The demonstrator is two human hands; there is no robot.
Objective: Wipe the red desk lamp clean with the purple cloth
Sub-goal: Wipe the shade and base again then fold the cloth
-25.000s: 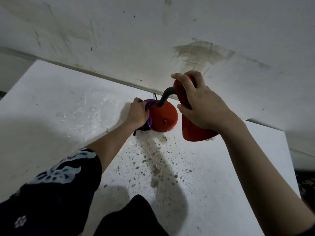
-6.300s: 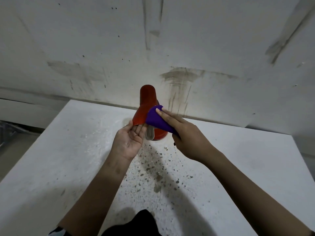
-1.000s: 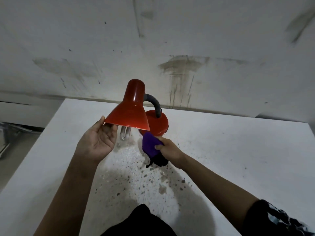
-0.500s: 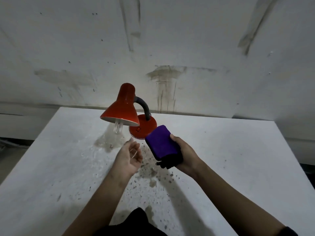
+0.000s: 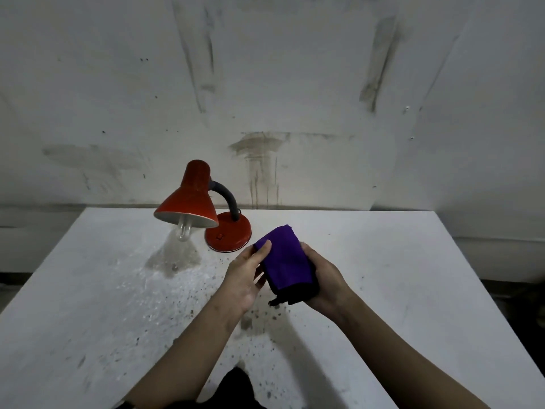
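Lamp [image 5: 193, 202] stands free of both hands; the fingers are on the cloth [image 5: 284, 258] instead. The left thumb lies on the cloth's upper corner at its 11 o'clock, while the left fingers [image 5: 259, 279] reach along and under its near edge, so that the left hand [image 5: 243, 280] pinches the cloth between thumb and fingers. The right hand [image 5: 324, 281] cups the cloth from its 3 o'clock side, thumb against the edge and fingers curled round beneath, where they are hidden. The cloth is purple, folded into a thick pad, with a black strip [image 5: 295, 294] along its lower end and a small black tag hanging at 7 o'clock. It is held just above the surface [image 5: 383, 276], not lying on it.

From the hands, the lamp is at 11 o'clock, near but apart from them, toward the far edge of the white surface. Its round red base [image 5: 228, 233] sits flat, a dark bent neck [image 5: 227, 196] rises from it, and the red shade [image 5: 185, 199] tips down toward 8 o'clock with a bare bulb [image 5: 183, 231] poking out below the rim. Dark specks [image 5: 259, 314] are scattered over the surface beneath the hands. Behind it all rises a stained grey wall [image 5: 295, 84].
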